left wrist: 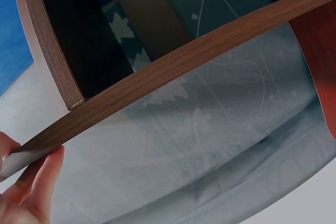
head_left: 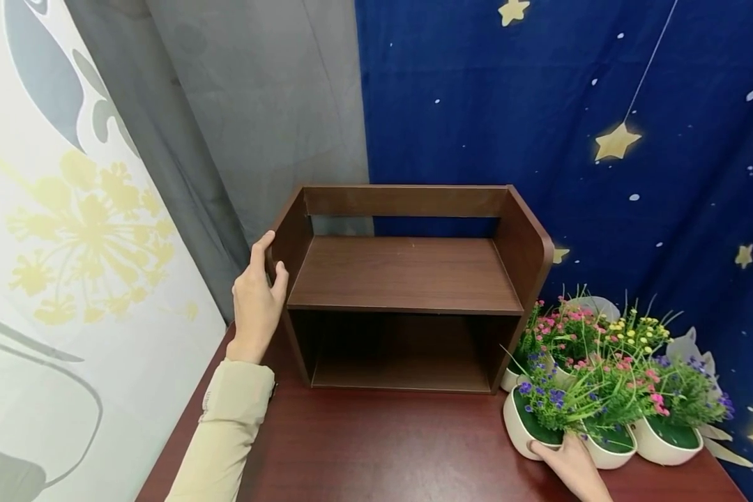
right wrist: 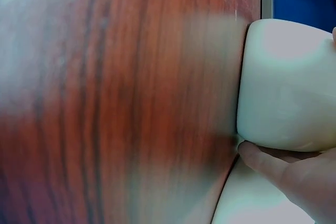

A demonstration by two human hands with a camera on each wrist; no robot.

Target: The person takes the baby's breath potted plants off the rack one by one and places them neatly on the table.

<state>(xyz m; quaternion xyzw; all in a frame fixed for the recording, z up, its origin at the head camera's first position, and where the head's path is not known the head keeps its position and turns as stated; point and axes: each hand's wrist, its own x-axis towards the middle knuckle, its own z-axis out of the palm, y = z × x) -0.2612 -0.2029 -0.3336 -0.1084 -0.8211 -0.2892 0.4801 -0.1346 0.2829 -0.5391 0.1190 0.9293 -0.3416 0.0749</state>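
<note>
A dark brown two-tier wooden shelf stands upright on the table. My left hand pinches the front edge of its left side panel, thumb on the inner side and fingers on the outer. The left wrist view shows that panel's edge running between the fingers and thumb. At the lower right, my right hand grips a white pot of purple flowers and grass by its near rim. In the right wrist view a finger lies between this pot and the neighbouring white pot.
Several more potted flowers crowd the table's right side, among them a pink-flowered one, a yellow-flowered one and a purple one. Behind the shelf hang grey and starry blue curtains. A white patterned panel borders the reddish table.
</note>
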